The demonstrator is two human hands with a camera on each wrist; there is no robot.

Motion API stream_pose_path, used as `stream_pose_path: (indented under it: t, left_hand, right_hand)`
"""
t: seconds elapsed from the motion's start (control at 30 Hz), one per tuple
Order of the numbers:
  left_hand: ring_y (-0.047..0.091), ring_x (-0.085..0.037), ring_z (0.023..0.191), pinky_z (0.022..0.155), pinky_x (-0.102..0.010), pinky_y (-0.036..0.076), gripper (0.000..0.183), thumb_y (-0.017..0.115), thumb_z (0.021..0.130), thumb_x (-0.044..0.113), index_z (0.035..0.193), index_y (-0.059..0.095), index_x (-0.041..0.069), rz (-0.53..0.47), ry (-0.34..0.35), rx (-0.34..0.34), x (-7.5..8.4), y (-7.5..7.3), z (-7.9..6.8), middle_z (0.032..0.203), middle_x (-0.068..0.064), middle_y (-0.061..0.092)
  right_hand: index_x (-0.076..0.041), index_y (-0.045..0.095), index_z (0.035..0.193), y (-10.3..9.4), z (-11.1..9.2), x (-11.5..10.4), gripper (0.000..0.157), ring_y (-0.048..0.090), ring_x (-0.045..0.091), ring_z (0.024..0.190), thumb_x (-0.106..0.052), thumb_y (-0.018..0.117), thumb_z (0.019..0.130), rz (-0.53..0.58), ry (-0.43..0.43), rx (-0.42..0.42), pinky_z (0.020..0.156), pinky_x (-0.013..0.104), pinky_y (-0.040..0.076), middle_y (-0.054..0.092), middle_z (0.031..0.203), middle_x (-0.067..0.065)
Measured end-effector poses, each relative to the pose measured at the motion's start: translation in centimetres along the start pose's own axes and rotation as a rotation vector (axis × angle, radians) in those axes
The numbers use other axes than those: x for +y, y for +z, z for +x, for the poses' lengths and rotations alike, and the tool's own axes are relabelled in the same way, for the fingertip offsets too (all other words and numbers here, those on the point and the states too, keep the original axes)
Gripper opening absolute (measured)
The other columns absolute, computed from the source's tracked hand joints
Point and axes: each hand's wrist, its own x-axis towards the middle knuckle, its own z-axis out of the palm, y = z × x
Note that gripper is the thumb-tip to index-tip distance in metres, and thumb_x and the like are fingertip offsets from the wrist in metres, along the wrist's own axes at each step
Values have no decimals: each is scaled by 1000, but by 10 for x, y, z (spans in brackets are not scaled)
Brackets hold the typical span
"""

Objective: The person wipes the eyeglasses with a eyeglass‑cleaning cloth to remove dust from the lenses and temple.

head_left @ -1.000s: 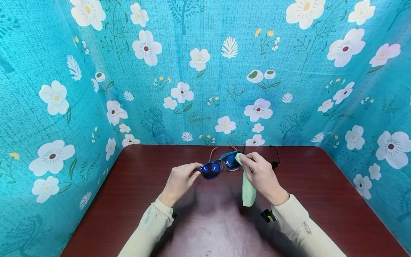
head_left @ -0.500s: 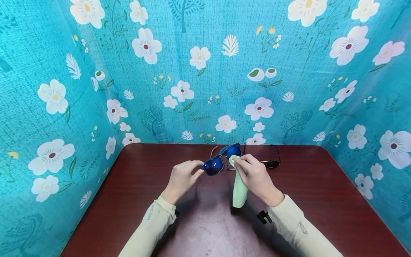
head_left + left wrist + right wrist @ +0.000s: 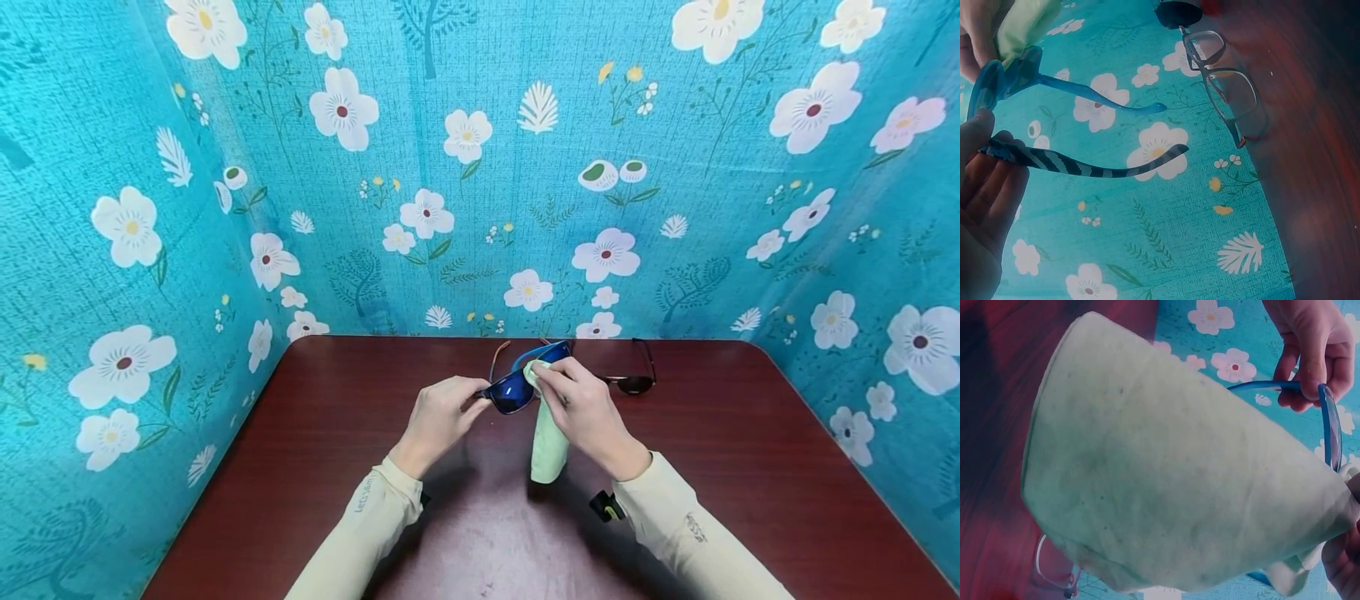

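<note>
In the head view my left hand (image 3: 441, 423) pinches a pair of blue-lensed sunglasses (image 3: 512, 392) by the left end of the frame, holding them above the table. The left wrist view shows their striped temple arm (image 3: 1079, 167) and a blue one (image 3: 1100, 97), both unfolded. My right hand (image 3: 588, 421) pinches a pale green cloth (image 3: 550, 450) against the sunglasses near the bridge, covering part of the right lens. The rest of the cloth hangs down; it fills much of the right wrist view.
Behind the sunglasses, clear-lensed eyeglasses (image 3: 1233, 94) rest on the dark red table (image 3: 337, 433). To their right lies another pair of sunglasses (image 3: 634, 384) with dark lenses, partly hidden by my right hand. A blue flowered curtain (image 3: 420, 283) rises around the table's back and sides.
The cloth and my right hand have moved left, from the right lens's outer part toward the bridge. My left hand has shifted slightly right with the sunglasses, uncovering more of the dark pair.
</note>
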Motion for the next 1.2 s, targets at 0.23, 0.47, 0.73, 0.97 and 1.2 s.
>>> stream_pose_path:
  t: [0.23,0.47,0.73,0.97,1.2]
  left_hand:
    - [63,-10,72,59,-24,50,21,79,76,12,95,70,8,3,12,18,4,1,2,84,-1,69]
    - [60,-8,66,56,-23,49,19,79,77,13,93,70,9,38,-7,26,6,3,5,80,0,68]
    - [60,-10,66,56,-25,50,19,79,77,11,94,69,9,64,-28,19,8,1,5,80,-1,68]
    - [62,-9,71,57,-25,50,19,78,78,13,94,69,10,48,2,2,8,-2,4,83,1,68]
    - [63,-10,73,61,-25,51,22,79,77,12,96,69,9,18,-5,6,9,-3,3,85,0,69]
  right_hand:
    - [-2,71,105,1,3,-7,29,51,13,64,5,72,77,-20,-50,-56,53,25,44,55,89,8]
    - [-5,70,103,7,4,-19,19,51,14,68,-12,54,97,13,-182,-128,57,23,45,53,87,6]
    - [-7,69,106,7,0,-26,17,52,13,73,-11,57,95,18,-178,-201,60,23,46,54,89,4]
    - [-6,70,106,1,-1,-15,17,51,15,68,-4,63,90,-26,-176,-136,57,25,45,54,87,6]
    - [-3,71,103,-9,4,-7,32,53,15,70,5,77,72,-88,-93,-61,54,27,46,57,88,8]
